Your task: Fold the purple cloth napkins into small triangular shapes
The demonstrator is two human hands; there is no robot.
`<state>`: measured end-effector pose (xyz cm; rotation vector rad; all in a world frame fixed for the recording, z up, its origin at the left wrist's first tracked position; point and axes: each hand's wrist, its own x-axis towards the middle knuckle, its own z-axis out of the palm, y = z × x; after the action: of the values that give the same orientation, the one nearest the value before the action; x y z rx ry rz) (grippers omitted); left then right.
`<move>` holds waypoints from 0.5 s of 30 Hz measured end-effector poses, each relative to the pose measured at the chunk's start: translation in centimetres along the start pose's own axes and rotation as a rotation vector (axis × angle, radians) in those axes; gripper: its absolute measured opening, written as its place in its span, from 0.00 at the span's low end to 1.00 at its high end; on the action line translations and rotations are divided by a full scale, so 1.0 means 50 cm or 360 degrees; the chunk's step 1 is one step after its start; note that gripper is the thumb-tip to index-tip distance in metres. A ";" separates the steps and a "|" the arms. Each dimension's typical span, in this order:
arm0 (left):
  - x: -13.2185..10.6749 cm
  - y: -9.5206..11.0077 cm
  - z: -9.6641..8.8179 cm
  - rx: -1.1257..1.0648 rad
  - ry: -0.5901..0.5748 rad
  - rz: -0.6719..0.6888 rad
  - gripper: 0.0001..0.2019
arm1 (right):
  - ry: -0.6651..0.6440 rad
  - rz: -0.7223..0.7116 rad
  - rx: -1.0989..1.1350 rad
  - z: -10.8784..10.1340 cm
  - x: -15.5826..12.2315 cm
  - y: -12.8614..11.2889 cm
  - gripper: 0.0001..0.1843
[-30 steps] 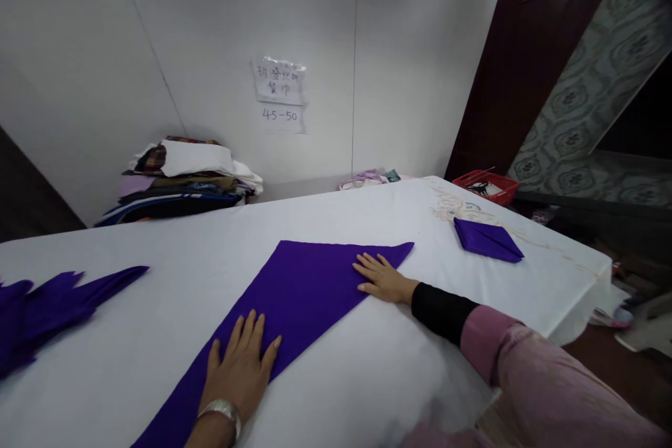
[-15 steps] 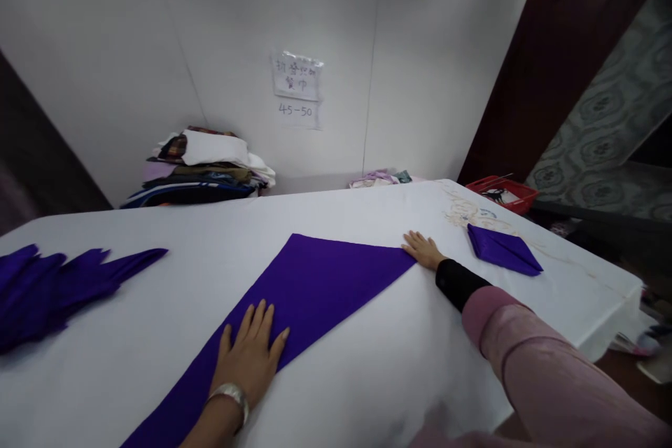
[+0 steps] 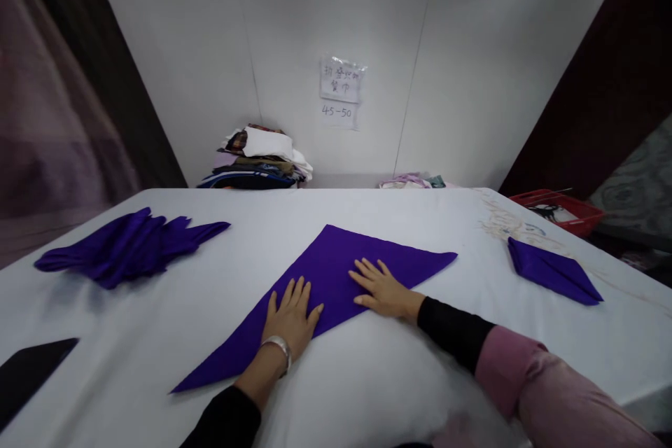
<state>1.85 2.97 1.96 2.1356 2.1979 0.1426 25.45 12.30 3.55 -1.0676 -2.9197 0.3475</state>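
- A white-covered table (image 3: 378, 399) spreads out right in front of me
- At my far left a dark flat thing (image 3: 31, 374) lies on it, cut off by the edge of view
- My left hand (image 3: 288, 322), a silver bracelet (image 3: 283, 350) at its wrist, rests open, palm down, fingers spread on the purple cloth
- My right hand (image 3: 386, 290) also lies open and flat, its fingers on the same cloth, gripping nothing
- That purple cloth (image 3: 330, 252) is a flat triangle under both my hands, one corner pointing away from me
- To my right sits a folded purple piece (image 3: 554, 271); to my left, a rumpled purple heap (image 3: 136, 248)
- Past the table's right side, a red basket (image 3: 582, 224)
- Beyond the far edge, stacked clothes (image 3: 267, 143) and, on the wall, handwritten paper (image 3: 341, 80)
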 end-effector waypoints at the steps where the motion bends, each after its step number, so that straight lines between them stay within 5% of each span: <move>1: -0.001 0.001 -0.001 -0.0006 0.0003 0.0003 0.31 | -0.0021 -0.0036 0.0016 0.007 0.002 -0.016 0.38; 3: -0.005 0.002 -0.005 -0.0026 0.0000 0.0006 0.31 | -0.0044 -0.0006 0.0020 0.013 -0.001 -0.018 0.38; 6: -0.009 0.004 -0.008 -0.0053 -0.0004 0.0004 0.31 | -0.0024 0.0216 -0.0035 0.012 -0.021 0.046 0.36; 15: -0.012 0.001 0.010 -0.0118 0.0029 0.0014 0.31 | 0.0026 0.1000 -0.0517 0.025 -0.190 0.389 0.26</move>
<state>1.99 2.37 1.48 2.1133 2.1579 0.2407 44.96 20.40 -1.20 -2.0110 -2.6012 -0.1485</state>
